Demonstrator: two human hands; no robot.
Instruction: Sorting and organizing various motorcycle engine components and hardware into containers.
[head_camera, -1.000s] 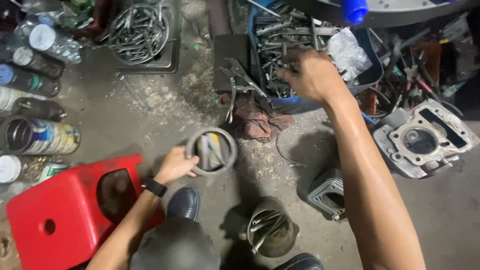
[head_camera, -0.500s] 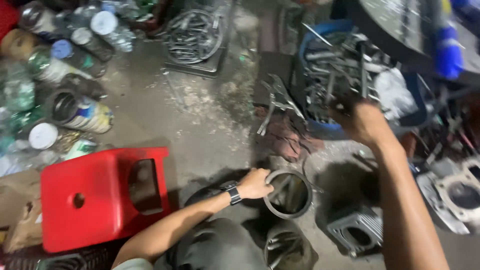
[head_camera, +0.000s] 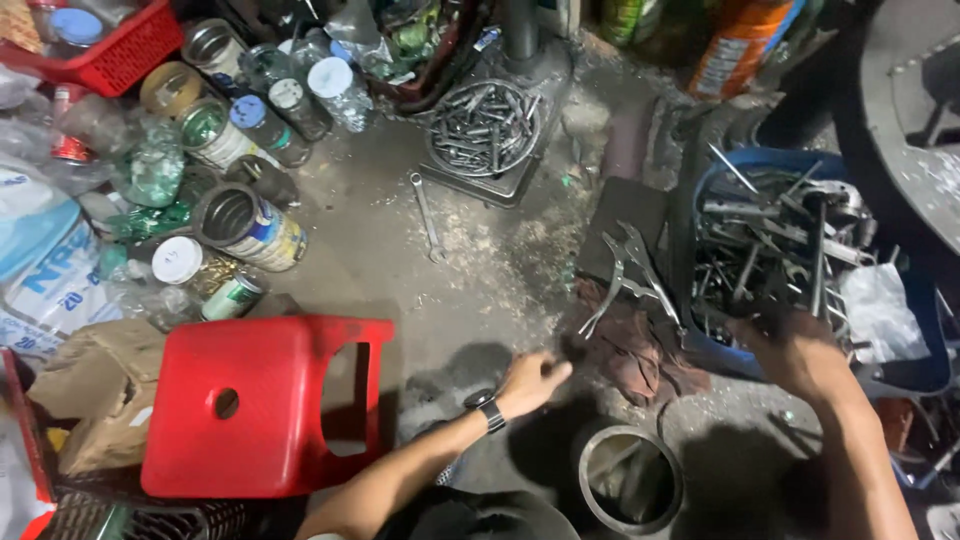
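Reaching into the blue tub of tools (head_camera: 715, 352), right hand (head_camera: 790, 350); grip hidden, cannot tell. Left hand (head_camera: 532, 382), loosely curled and empty, rests on the floor left of the tub. Pliers (head_camera: 630, 275) on rag (head_camera: 635, 350) beside it; metal can (head_camera: 630, 478) below.

I see my right hand (head_camera: 790, 350) sunk into a blue tub (head_camera: 722, 352) crammed with grimy metal tools (head_camera: 770, 235), fingers hidden among them. The tub sits on the dirty floor at the right, pliers (head_camera: 630, 270) lying just beside it on a dark rag (head_camera: 630, 350).
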